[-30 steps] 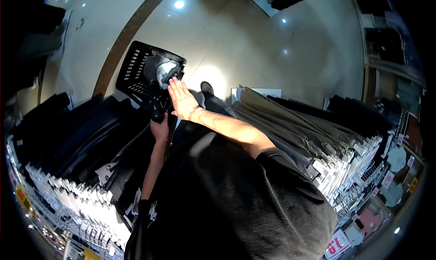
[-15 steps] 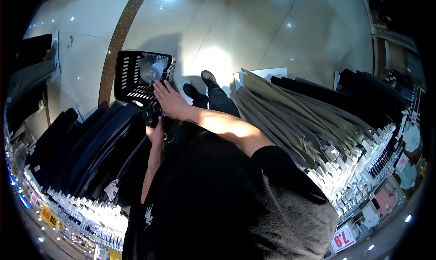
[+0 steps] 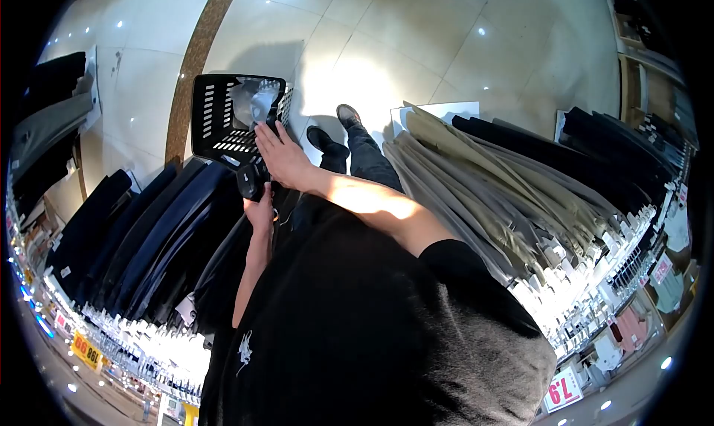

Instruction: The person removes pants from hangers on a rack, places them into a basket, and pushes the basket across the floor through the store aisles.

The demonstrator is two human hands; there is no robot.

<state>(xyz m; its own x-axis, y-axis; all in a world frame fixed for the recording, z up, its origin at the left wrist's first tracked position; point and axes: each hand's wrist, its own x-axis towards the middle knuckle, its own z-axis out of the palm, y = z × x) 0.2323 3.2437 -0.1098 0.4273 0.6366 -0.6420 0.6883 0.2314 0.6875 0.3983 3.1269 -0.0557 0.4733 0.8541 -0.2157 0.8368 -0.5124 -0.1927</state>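
My left hand (image 3: 260, 212) is closed around the lower end of a dark, rounded black object (image 3: 251, 180) with a small pale mark; its exact kind is unclear. Just above it, my right hand (image 3: 284, 157) lies flat with fingers stretched out, next to the near right side of a black slotted shopping basket (image 3: 199, 121). Whether its fingertips touch the basket I cannot tell. Inside the basket is a greyish-white item in clear plastic (image 3: 256, 102). My right forearm crosses in front of my body.
Dark trousers (image 3: 141, 240) hang on a rack at the left, and khaki and grey trousers (image 3: 476, 180) hang at the right. My shoes (image 3: 347, 116) stand on the shiny tiled floor (image 3: 416, 46). Price signs (image 3: 563, 389) show along the lower edges.
The black object has turned slightly, showing more of its face and the pale mark. Both hands and the basket sit slightly further right in view, as do the racks and floor.
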